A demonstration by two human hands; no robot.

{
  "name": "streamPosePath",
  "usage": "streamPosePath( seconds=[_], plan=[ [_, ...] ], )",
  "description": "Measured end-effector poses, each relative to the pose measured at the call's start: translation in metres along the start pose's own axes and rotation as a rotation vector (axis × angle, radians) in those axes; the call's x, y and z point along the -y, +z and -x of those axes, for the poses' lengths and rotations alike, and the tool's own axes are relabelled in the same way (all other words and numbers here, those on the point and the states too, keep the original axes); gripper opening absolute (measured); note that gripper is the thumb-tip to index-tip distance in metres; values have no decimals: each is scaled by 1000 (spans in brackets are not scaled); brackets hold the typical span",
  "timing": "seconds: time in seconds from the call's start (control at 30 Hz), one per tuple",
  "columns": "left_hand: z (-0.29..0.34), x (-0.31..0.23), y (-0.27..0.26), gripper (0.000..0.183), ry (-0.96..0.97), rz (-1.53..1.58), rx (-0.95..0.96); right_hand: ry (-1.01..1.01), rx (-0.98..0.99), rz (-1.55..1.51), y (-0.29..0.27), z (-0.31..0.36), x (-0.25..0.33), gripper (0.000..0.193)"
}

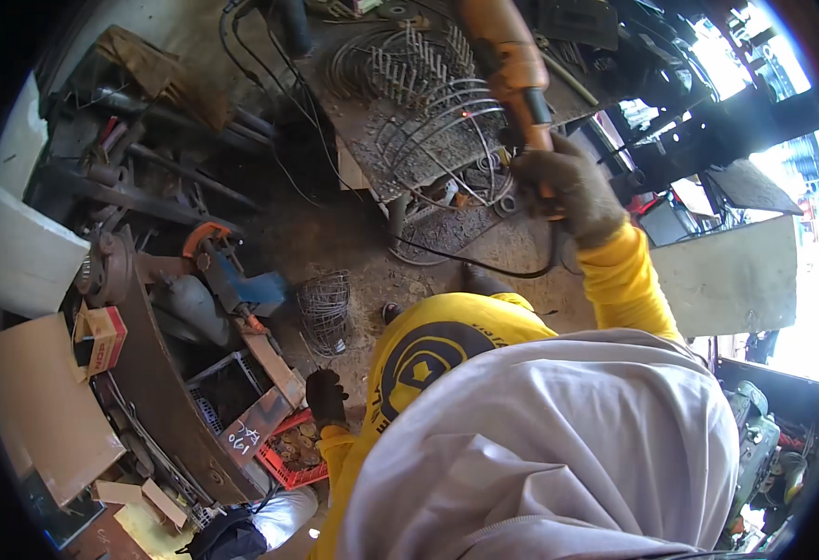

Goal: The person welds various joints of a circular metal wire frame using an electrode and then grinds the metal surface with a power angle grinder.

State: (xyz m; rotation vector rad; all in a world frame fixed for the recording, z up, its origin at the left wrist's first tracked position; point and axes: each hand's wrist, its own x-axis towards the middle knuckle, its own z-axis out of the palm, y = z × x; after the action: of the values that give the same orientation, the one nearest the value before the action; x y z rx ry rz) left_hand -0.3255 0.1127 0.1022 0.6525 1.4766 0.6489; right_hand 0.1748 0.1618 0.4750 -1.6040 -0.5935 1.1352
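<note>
My right hand (573, 187), in a brown work glove, is raised at the upper right. Its fingers wrap round the grip of an orange and black corded power tool (505, 42), whose far end runs out of the picture's top edge. A black cord (484, 272) loops down from the grip. Beyond and left of the tool, bent metal hoops (437, 121) and coiled, spring-like metal pieces (414, 70) lie on a dirty metal worktable (358, 140). My left hand (326, 397), in a dark glove, hangs low beside my body with fingers loosely bent, holding nothing visible.
A bundle of bent wire (326, 313) rests on the floor. A red crate (293, 453) stands near my left hand. To the left are a blue machine part (258, 291), a grey cylinder (187, 303) and cardboard (50, 401). A pale panel (731, 275) stands on the right.
</note>
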Motion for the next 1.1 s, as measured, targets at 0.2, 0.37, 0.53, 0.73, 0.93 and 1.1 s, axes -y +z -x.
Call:
streamPosePath(
  seconds=[0.2, 0.37, 0.53, 0.73, 0.93, 1.1],
  plan=[
    [11, -7, 63, 13, 9, -142, -37, -36, -100, 101, -132, -26, -45, 46],
    [25, 0, 112, 18, -2, -232, -72, 64, -58, 141, -211, -74, -93, 53],
    [63, 3, 191, 14, 45, -209, -151, 124, 78, 167, -294, -131, -115, 48],
    [109, 12, 243, 12, 193, -404, -180, 188, 248, 169, -338, -174, -114, 43],
    [141, 40, 274, 13, 71, -216, -249, 189, 336, 157, -347, -199, -115, 26],
    [139, 46, 295, 13, 148, -244, -274, 158, 328, 187, -353, -227, -113, 23]
  ],
)
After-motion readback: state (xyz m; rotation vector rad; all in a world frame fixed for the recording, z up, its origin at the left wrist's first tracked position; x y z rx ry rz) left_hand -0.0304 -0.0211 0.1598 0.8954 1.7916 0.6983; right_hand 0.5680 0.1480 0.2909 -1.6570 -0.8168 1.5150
